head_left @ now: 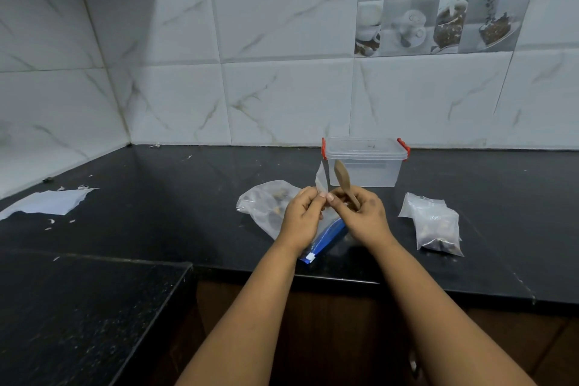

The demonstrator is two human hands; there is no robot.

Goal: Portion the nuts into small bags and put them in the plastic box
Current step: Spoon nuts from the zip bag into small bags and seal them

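Nuts (277,197) show as brown lumps inside a large clear zip bag (266,207) with a blue seal strip, which lies flat on the black counter (156,197) just in front of the plastic box (365,163) and to its left side. Above that bag, both hands meet in front of the box. The left hand (300,219) pinches a small empty clear bag (321,182) between thumb and fingertips, and the bag stands upright with its upper corner reaching up to the box's left wall. The right hand (363,216) also pinches the lower edge of this small bag with thumb and forefinger, while its other fingers curl round the handle of a wooden spoon (343,182), whose bowl points up and overlaps the front of the box. The box itself is clear, lidded, with red clips at both ends, and it sits against the foot of the marble-patterned wall tiles (282,88). To the right of the box and nearer the counter's front edge lie small filled bags (434,222) in a loose heap, dark contents showing through the plastic. Far to the left of the box, a torn white sheet (47,202) rests flat on the counter with small white scraps scattered round it.
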